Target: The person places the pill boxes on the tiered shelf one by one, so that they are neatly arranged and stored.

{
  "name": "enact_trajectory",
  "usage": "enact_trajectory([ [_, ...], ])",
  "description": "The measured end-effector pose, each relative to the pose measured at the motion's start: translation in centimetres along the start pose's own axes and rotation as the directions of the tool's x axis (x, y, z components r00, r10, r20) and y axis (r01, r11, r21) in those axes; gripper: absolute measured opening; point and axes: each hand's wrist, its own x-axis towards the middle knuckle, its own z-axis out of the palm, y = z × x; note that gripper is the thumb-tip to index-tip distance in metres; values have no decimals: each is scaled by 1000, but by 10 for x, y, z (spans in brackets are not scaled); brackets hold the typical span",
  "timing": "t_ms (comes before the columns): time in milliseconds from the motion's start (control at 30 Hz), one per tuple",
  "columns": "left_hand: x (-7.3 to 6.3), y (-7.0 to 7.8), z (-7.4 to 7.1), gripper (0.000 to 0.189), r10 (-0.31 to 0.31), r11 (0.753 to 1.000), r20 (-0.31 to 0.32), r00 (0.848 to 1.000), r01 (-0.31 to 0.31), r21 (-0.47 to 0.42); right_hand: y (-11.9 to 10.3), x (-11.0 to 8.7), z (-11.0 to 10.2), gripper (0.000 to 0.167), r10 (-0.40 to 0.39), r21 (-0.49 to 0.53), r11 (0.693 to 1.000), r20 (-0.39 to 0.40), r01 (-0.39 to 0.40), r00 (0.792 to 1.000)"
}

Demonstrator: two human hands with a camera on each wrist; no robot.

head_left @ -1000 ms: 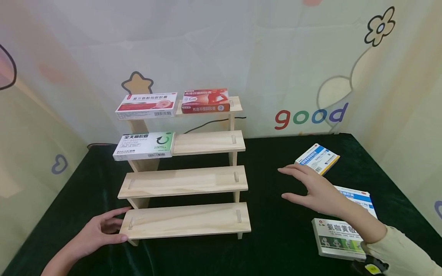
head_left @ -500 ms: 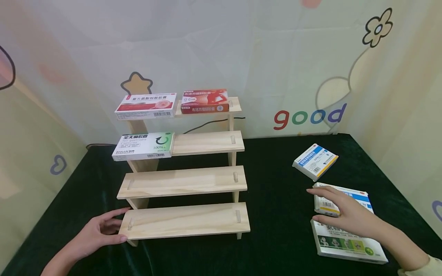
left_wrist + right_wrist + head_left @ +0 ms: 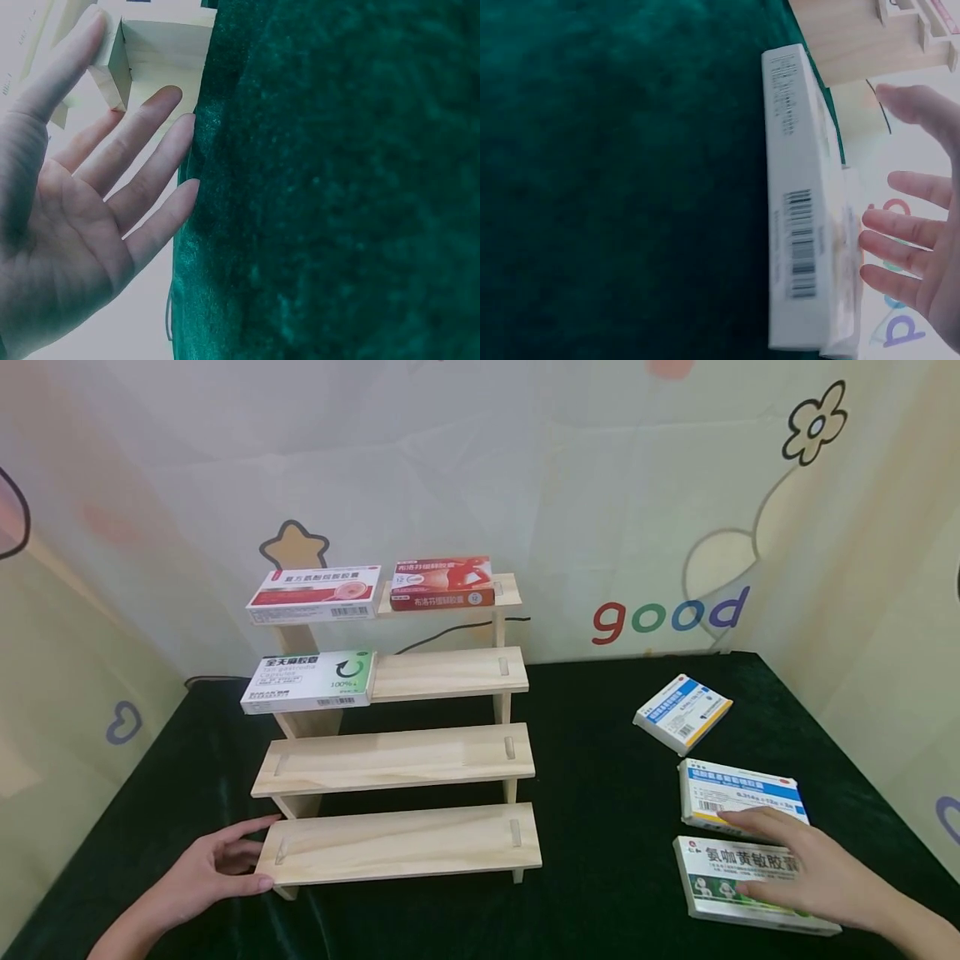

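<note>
My left hand [image 3: 197, 870] holds the left end of the lowest board of a four-step wooden display rack [image 3: 405, 843], thumb at the front corner and index finger behind. In the left wrist view, the hand's [image 3: 82, 217] other fingers extend past the board. My right hand [image 3: 821, 872], fingers extended, hovers over a white-and-green medicine box [image 3: 716, 856], partly covering it. Just behind lies a blue-and-white medicine box [image 3: 750, 783]. The right wrist view shows the near box's barcoded side [image 3: 801, 165], with the hand [image 3: 934, 255] apart from it.
A smaller blue, white and yellow box [image 3: 682, 714] lies farther back on the dark green cloth [image 3: 600, 860]. On the rack's upper steps sit a red-and-white box [image 3: 315, 593], a red box [image 3: 442, 583] and a white-and-green capsule box [image 3: 307, 681]. A printed curtain [image 3: 555, 510] hangs behind.
My right hand has moved back toward me and to the right, from beside the small far box to above the nearest box. The left hand stays at the rack.
</note>
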Motion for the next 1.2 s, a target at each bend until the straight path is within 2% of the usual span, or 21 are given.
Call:
enact_trajectory([
  [233,-1,0,1,67,-4,1000,-9,1000,4,-9,9,-13,8,71,70,-81,995,56,-66,996],
  [400,-1,1,1,67,6,1000,-8,1000,-6,-15,12,-14,10,71,74,-44,997,78,-70,994],
  [700,-1,0,3,68,-13,1000,-9,1000,13,-16,10,-15,13,75,132,-71,990,174,-121,976],
  [767,-1,0,3,68,-15,1000,-10,1000,15,-11,9,-15,15,75,135,-64,990,176,-126,975],
  [1000,-1,-1,0,67,3,1000,-12,1000,-4,-7,9,-11,13,72,64,-109,993,138,-49,988],
  [1200,0,0,1,67,5,1000,-17,1000,-5,-3,6,-9,12,70,57,-119,992,114,-43,992],
])
